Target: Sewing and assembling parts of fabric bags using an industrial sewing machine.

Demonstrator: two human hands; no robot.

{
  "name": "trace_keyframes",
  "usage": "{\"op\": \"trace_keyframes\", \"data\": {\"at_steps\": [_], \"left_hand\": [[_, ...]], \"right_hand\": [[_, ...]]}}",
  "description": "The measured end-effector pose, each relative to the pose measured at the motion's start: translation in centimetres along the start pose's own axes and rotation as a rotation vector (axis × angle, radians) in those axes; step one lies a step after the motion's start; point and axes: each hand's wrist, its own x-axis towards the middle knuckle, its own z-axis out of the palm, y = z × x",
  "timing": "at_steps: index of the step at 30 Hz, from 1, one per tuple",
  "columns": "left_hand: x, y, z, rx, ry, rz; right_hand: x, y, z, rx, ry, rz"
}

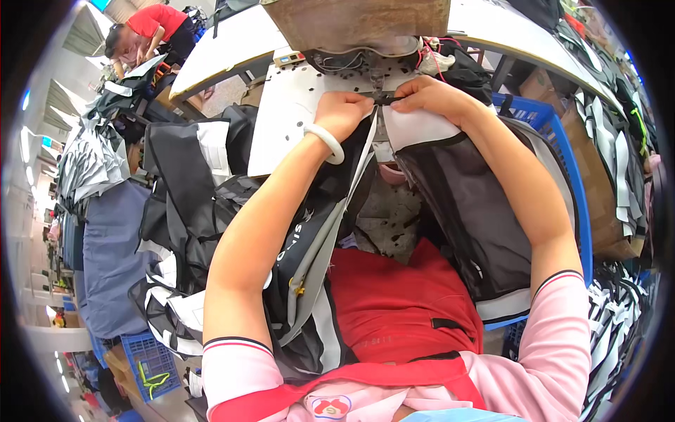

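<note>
My left hand point(344, 112), below a white bangle point(325, 143), pinches one end of a black fabric strip point(384, 101) just in front of a sewing machine's needle area point(377, 83). From the right, my right hand point(432, 98) is closed on the same strip, its fingers over a white fabric border. That border belongs to a black mesh panel point(464, 204), which hangs down to the right of my lap. Black and grey fabric with a pale edge point(330, 232) drops from under my left hand toward my lap. The fingertips hide part of the strip.
The machine's brown head point(355, 24) rises at the far side, above a white worktop point(281, 116) strewn with dark scraps. Dark bag pieces point(186, 162) are heaped left. A blue crate point(580, 211) stands right, beside a cardboard box point(598, 183). A person in red point(151, 24) works far left.
</note>
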Motion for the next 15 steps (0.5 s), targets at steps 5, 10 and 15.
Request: {"op": "trace_keyframes", "data": {"at_steps": [5, 10, 15], "left_hand": [[0.3, -0.2, 0.1, 0.029, 0.018, -0.006], [1.0, -0.1, 0.0, -0.08, 0.005, -0.027], [0.8, 0.4, 0.4, -0.146, 0.015, -0.02]], "right_hand": [[0.5, 0.2, -0.2, 0.021, -0.012, 0.014], [1.0, -0.1, -0.6, 0.029, 0.004, -0.011], [1.2, 0.2, -1.5, 0.01, -0.022, -0.047]]}}
